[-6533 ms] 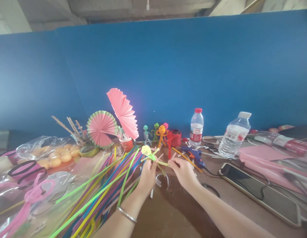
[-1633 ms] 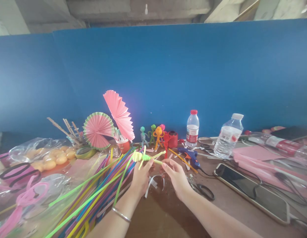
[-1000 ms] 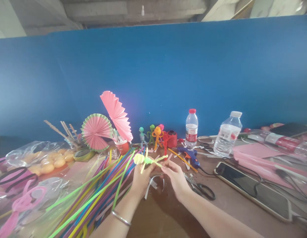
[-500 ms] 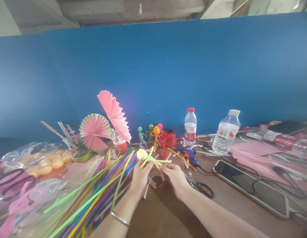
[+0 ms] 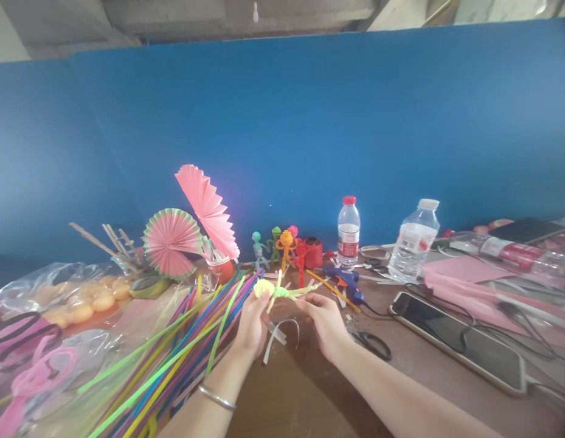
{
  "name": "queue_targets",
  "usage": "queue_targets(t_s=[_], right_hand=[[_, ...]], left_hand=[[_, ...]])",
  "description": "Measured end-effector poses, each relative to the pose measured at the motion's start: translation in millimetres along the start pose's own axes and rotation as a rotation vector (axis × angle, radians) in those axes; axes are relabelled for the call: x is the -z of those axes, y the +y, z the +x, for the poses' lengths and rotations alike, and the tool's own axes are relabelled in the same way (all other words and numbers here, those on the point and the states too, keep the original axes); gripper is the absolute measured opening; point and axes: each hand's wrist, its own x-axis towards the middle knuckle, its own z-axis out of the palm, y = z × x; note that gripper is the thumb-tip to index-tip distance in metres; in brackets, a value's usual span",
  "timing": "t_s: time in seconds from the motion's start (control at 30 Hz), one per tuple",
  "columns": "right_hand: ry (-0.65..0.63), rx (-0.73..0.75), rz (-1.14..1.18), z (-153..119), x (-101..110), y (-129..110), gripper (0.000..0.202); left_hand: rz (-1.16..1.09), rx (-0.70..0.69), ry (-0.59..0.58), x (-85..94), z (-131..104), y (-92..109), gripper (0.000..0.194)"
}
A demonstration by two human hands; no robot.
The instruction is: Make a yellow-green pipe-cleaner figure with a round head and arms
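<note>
A yellow-green pipe-cleaner figure [image 5: 281, 292] lies sideways in the air between my hands, its round head to the left and its legs to the right. My left hand [image 5: 253, 319] pinches it by the head. With thumb and fingertips my right hand [image 5: 322, 316] grips the leg ends. Just behind, small finished-looking pipe-cleaner figures stand in a row: a turquoise one [image 5: 258, 248], a green one, an orange one [image 5: 286, 246] and a red one [image 5: 301, 261]. Long loose pipe cleaners [image 5: 173, 365] in many colours lie beside my left forearm.
A blue glue gun [image 5: 346, 281], black-handled scissors [image 5: 376, 345] and a phone [image 5: 460, 340] with cables lie to the right. Two upright water bottles [image 5: 349, 234] stand behind. Pink paper fans [image 5: 173, 240] and a plastic bag of orange balls [image 5: 88, 298] are at the left.
The figure has turned slightly, and its arm now points up more plainly. My left hand has moved to the head end; my right hand has shifted a little along the legs.
</note>
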Motion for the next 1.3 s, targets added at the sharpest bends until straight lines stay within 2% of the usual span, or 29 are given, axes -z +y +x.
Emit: queue_targets(t_s=[0.2,0.33,0.53,0.57,0.63,0.7,0.83,1.1,1.3], right_hand=[[0.013,0.001,-0.057,7.8,7.0,-2.1,0.013],[0.01,-0.018,-0.13,9.5,9.2,-3.3,0.012],[0.035,-0.002,-0.241,11.4,10.7,-5.2,0.012],[0.035,0.007,-0.257,11.6,11.0,-5.8,0.012],[0.03,0.022,-0.28,11.9,11.4,-6.8,0.011],[0.021,0.032,-0.287,11.8,11.4,-7.5,0.009],[-0.005,0.03,-0.234,9.6,9.4,-9.0,0.009],[-0.073,-0.033,0.008,2.7,2.9,-10.0,0.008],[-0.094,-0.099,0.012,4.9,5.2,-11.0,0.007]], left_hand=[[0.187,-0.031,-0.042,13.7,5.2,12.3,0.05],[0.501,-0.09,-0.077,16.0,4.8,16.0,0.027],[0.849,-0.2,-0.086,10.1,3.3,15.1,0.011],[0.877,-0.201,-0.088,9.5,3.5,14.7,0.009],[0.914,-0.184,-0.098,9.2,4.1,13.5,0.02],[0.931,-0.151,-0.107,9.4,4.6,12.1,0.025],[0.9,-0.081,-0.125,8.7,5.5,9.5,0.018],[0.678,0.001,-0.101,4.7,6.5,5.8,0.024],[0.529,0.094,-0.096,4.1,4.1,1.7,0.022]])
